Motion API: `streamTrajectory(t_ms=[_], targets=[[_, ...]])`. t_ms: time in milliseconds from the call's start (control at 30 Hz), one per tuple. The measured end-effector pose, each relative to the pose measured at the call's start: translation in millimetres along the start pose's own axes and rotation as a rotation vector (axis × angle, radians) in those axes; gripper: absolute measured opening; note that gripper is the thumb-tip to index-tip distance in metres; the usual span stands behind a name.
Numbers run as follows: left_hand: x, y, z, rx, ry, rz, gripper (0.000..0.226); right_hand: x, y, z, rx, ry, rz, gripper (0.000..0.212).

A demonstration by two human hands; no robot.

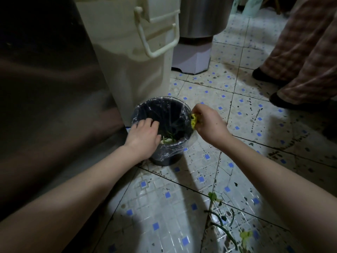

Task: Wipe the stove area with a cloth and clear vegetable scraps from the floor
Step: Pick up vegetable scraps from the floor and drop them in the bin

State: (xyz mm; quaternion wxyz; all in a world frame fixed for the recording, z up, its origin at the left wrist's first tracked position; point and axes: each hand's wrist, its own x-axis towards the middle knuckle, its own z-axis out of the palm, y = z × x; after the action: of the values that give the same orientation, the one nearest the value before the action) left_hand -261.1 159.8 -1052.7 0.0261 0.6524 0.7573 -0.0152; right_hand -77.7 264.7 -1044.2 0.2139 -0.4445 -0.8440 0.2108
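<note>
At bin (pixel 165 159) rim | right hand (pixel 207 125) pinches scrap (pixel 193 122) | crumpled, yellow-green

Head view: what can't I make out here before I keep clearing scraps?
All in the head view:
Bin contents: the left hand and darkness hide most of the inside.
Yellow-green scrap: mostly hidden by the fingers of the right hand.
Floor scraps: partly cut off by the bottom edge.
Stove and cloth: outside the frame.
</note>
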Motion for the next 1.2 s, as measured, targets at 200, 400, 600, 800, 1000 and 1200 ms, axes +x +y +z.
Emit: streamTrajectory(t_ms=[200, 400, 600, 800, 1000, 1200], targets=[[-10, -7, 1, -0.035, 0.016, -0.014, 0.044, 18, -25, 11, 0.063, 0.008, -0.006, 0.024], [-13, -6, 6, -0.069, 0.038, -0.020, 0.042, 19, -33, 23, 0.075, -0.032, -0.033, 0.022], [-10, -3, 4, -0.101, 0.023, -0.031, 0.043, 15, -28, 28, 0.047, -0.076, -0.016, 0.027], [-5, 2, -1, -0.095, 0.002, -0.042, 0.044, 16, -19, 29, 0.045, -0.055, -0.003, 0.031], [-2, 0, -1, -0.131, 0.016, -0.045, 0.044, 13, -12, 30, 0.067, -0.099, 0.030, 0.038], [-3, 2, -3, -0.131, 0.027, -0.036, 0.044, 11, -12, 25, 0.093, -0.085, 0.049, 0.041]])
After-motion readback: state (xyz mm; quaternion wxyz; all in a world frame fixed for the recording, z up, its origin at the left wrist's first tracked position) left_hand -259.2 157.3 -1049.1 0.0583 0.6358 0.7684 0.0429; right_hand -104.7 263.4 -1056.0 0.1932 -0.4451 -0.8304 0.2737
